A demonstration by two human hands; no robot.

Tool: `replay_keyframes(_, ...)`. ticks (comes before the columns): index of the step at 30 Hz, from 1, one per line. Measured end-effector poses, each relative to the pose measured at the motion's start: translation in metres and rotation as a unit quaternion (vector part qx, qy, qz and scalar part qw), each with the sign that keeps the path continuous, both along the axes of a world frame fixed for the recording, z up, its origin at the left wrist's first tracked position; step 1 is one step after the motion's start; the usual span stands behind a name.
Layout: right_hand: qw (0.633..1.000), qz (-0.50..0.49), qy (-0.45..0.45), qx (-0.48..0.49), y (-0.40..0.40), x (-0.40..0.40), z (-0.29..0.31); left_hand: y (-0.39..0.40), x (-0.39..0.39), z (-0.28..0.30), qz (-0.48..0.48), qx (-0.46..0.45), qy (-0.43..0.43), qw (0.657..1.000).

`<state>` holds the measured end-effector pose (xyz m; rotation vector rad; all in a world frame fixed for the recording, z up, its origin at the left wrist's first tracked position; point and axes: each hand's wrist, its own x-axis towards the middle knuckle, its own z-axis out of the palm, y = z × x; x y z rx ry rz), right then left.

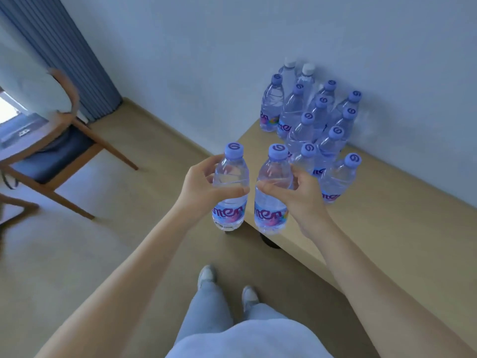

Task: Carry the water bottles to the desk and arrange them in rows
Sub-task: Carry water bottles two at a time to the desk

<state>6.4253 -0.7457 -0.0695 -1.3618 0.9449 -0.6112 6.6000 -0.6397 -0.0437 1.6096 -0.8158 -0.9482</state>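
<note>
My left hand (200,188) grips a clear water bottle (230,177) with a purple cap, held upright in the air just left of the desk's corner. My right hand (296,195) grips a second such bottle (273,202), upright over the desk's near left corner. The two bottles are side by side, a small gap between them. On the light wooden desk (387,215) several more bottles (320,120) stand in rows against the wall, most with purple caps and two at the back with white caps.
A wooden chair (59,151) with a dark seat stands at the left on the beige floor. A grey curtain (59,47) hangs behind it. My legs and shoes (206,275) are below, close to the desk's front edge.
</note>
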Motion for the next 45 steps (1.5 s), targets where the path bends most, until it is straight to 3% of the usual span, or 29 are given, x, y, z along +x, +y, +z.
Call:
replay_keyframes(10,0.983,-0.181,0.024,-0.025,-0.057,0.095,-0.036,-0.116,0.111,-0.034,-0.123,0.017,-0.037,0.992)
replay_keyframes(18,0.957,-0.287,0.021,-0.027,-0.088,0.129,-0.066,-0.176,0.139,-0.073,-0.18,-0.001,-0.086,0.98)
replay_keyframes(45,0.956,-0.287,0.041,-0.039,-0.113,0.135,-0.099,-0.229,0.149,-0.123,-0.249,-0.013,-0.09,0.964)
